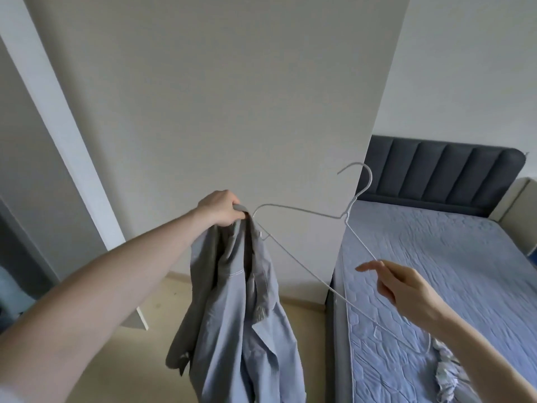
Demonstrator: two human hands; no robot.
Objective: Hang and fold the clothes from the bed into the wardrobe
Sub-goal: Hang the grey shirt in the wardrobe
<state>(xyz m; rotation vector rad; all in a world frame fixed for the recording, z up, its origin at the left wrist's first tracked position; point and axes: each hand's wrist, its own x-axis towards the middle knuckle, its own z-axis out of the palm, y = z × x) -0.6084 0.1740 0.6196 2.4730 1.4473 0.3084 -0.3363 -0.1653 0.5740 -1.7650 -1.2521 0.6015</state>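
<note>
The right hand point(404, 289) is reaching in from the lower right, its fingers point(370, 267) stretched out and loosely apart, touching the thin lower arm of a white wire hanger point(305, 212). Whether any finger is actually pinching the wire cannot be told from this view. Below that wrist, a crumpled pale patterned garment point(444, 370) is lying near the edge of the bed point(436, 271).

The left hand point(222, 207) is stretching out from the lower left on a bare forearm, its fingers curled tight around the bunched top of a grey-blue shirt point(232, 315). The shirt is hanging straight down from that grip in loose folds, above the beige floor point(162, 298). The hanger's left shoulder is sitting just beside the gripped fabric, seemingly tucked into it, while the hook is pointing up and to the right, in the air.

The bed is lying to the right, covered in a quilted blue-grey sheet, with a dark padded headboard point(444, 173) at its far end.

Straight ahead, a tall pale wardrobe door point(218, 97) is filling the middle of the view, standing open edge-on, with a white frame point(43, 82) slanting along the left. A plain white wall point(470, 68) is rising behind the headboard.
</note>
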